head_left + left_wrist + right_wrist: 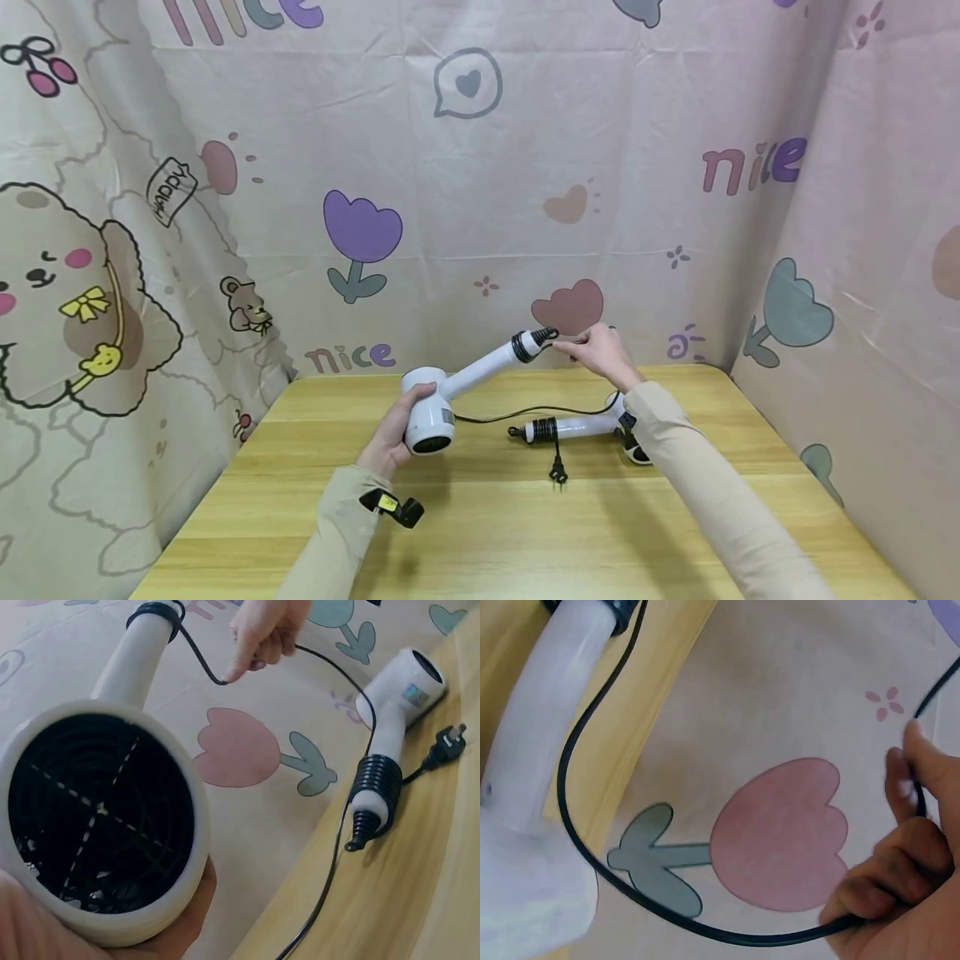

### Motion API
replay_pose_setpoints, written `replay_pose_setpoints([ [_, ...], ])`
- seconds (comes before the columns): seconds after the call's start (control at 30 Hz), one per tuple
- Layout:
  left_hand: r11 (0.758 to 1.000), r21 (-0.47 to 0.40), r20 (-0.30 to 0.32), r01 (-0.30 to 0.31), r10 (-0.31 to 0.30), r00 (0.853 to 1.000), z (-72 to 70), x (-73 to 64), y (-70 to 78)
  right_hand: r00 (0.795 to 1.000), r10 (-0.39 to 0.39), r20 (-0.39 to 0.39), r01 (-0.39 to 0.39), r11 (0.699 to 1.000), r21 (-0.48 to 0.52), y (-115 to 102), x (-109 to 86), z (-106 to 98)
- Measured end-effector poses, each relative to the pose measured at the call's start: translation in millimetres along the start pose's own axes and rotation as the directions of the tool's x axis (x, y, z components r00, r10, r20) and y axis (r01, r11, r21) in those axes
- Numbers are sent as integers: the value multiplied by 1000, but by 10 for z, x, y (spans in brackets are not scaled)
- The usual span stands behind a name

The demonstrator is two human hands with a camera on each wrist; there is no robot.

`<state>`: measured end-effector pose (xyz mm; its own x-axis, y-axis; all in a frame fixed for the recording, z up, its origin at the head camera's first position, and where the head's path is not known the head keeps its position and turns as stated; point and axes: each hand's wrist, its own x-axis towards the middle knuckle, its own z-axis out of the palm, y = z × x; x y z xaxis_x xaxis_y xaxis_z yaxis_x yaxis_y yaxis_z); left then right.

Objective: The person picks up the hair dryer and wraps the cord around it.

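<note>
My left hand (392, 437) grips the white body of a hair dryer (480, 372), lifted over the table with its handle slanting up to the right. In the left wrist view the dryer's dark round grille (101, 814) faces the camera. Black cord (199, 654) is wound a few turns round the handle's end. My right hand (603, 354) pinches that cord just beyond the handle tip, its other fingers curled over the cord (757, 939), as the right wrist view shows. From there the loose length hangs down and trails across behind the dryers.
A second white hair dryer (585, 427) lies on the wooden table (495, 533) beneath my right forearm, cord wound round its handle. Its two-pin plug (557, 471) points toward the front edge. A printed curtain (465, 192) hangs behind and at both sides.
</note>
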<state>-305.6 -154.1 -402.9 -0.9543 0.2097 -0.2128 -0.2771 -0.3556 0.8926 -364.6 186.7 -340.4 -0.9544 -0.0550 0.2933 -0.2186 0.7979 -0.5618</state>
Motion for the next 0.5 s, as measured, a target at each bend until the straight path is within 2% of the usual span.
replay_pose_setpoints([
  [0.17,992,118,-10,-44,46,999,-11,8,-10,997,-35,-65,34,999,-30,-1,-1,-70],
  [0.3,972,218,-28,-88,96,995,-25,-2,-18,992,-63,-107,55,995,-79,-2,-10,-81],
  [0.4,947,293,-40,-131,148,988,-33,-13,-9,985,-103,-141,84,987,-138,-18,-21,-68],
  [0.5,902,390,-45,-184,218,975,-22,-26,19,971,-165,-175,129,971,-199,-45,-32,-56],
])
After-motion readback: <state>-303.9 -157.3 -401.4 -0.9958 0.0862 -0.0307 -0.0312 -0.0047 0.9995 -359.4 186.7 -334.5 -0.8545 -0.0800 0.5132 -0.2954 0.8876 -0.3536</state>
